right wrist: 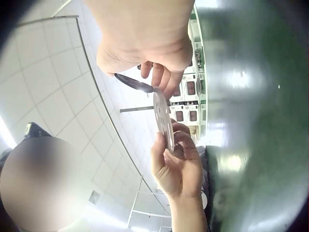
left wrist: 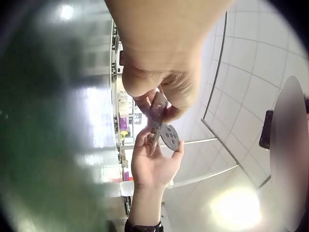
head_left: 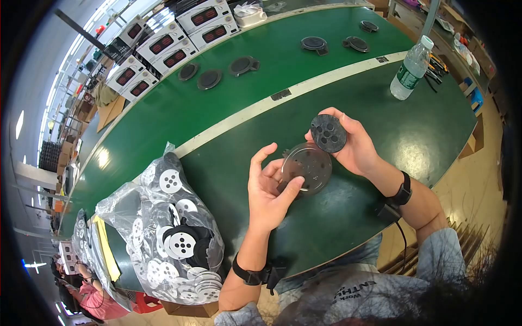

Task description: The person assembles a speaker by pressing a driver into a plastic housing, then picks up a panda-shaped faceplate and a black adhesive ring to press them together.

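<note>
My left hand (head_left: 269,198) pinches a round translucent dark cover (head_left: 307,169) between thumb and fingers, above the green table. My right hand (head_left: 356,144) grips a black disc with several holes (head_left: 328,133), held just above and right of the cover's edge. In the left wrist view the cover (left wrist: 157,113) is seen nearly edge-on, with the holed disc (left wrist: 169,137) beside it. The right wrist view shows the dark disc (right wrist: 133,83) tilted near the top edge of the cover (right wrist: 163,118); whether they touch I cannot tell.
A clear plastic bag (head_left: 136,217) of white and black discs lies at the left. Several dark round parts (head_left: 209,79) rest along the far side of the table (head_left: 244,127). A water bottle (head_left: 411,70) stands at the right, and printed boxes (head_left: 163,43) are stacked behind.
</note>
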Tool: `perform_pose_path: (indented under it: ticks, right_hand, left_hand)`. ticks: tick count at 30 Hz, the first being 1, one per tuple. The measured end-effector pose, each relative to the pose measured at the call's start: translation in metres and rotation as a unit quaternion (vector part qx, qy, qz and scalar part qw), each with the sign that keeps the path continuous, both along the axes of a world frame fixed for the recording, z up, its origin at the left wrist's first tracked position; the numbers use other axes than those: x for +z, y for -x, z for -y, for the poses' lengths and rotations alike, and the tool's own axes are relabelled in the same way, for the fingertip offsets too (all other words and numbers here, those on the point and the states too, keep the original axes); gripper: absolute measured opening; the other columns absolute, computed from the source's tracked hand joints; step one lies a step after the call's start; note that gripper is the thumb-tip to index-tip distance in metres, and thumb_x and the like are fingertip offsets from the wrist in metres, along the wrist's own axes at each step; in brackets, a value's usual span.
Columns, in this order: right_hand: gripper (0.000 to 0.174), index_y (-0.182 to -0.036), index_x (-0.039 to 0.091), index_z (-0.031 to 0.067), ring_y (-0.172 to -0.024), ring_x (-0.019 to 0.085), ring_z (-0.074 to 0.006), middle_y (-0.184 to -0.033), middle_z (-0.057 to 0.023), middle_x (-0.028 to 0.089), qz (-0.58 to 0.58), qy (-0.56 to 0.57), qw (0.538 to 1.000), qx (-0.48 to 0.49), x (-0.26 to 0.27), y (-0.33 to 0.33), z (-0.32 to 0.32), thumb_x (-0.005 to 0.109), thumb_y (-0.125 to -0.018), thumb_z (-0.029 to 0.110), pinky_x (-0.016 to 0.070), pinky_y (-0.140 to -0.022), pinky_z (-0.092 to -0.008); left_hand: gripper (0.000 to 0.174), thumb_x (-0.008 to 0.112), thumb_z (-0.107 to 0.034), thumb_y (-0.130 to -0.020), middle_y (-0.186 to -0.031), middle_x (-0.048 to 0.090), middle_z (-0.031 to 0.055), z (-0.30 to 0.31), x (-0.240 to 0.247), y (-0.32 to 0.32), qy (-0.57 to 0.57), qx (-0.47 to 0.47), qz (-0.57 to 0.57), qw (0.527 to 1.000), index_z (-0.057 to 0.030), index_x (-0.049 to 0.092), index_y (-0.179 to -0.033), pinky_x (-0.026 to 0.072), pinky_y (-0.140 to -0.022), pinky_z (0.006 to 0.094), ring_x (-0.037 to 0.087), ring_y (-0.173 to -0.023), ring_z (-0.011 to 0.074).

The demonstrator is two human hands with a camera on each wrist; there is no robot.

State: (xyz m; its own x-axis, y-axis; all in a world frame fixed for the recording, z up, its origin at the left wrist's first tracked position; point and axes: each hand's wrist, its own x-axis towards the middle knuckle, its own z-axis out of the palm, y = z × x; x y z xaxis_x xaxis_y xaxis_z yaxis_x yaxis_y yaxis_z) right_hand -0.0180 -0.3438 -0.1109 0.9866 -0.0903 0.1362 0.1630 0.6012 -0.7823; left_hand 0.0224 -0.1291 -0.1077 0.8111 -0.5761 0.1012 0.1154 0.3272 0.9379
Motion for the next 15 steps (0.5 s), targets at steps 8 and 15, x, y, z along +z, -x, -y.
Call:
perform_pose_path:
  ticks: [8, 15]
  right_hand:
    - [0.04, -0.12, 0.054, 0.0017, -0.108, 0.062, -0.0214, -0.112, -0.014, 0.065, 0.042, 0.082, 0.995, -0.047, 0.004, 0.003, 0.004, 0.056, -0.097, 0.035, 0.0499, -0.095, -0.0363]
    - [0.051, -0.11, 0.063, 0.0011, -0.092, 0.065, -0.0227, -0.111, -0.0147, 0.066, 0.227, 0.531, 0.792, -0.197, 0.021, 0.014, -0.01, 0.086, -0.068, 0.02, 0.0526, -0.079, -0.0322]
  left_hand:
    - [0.031, 0.066, 0.005, -0.091, -0.114, 0.066, 0.009, -0.002, -0.019, -0.004, 0.011, 0.069, -0.037, 0.997, 0.0025, 0.058, -0.121, 0.0494, -0.091, 0.0281, 0.063, -0.104, 0.0137]
    - [0.021, 0.054, -0.013, -0.102, -0.103, 0.067, 0.0045, -0.004, -0.008, -0.004, 0.052, 0.069, -0.144, 0.986, 0.001, 0.062, -0.116, 0.0514, -0.081, 0.025, 0.063, -0.093, 0.0101]
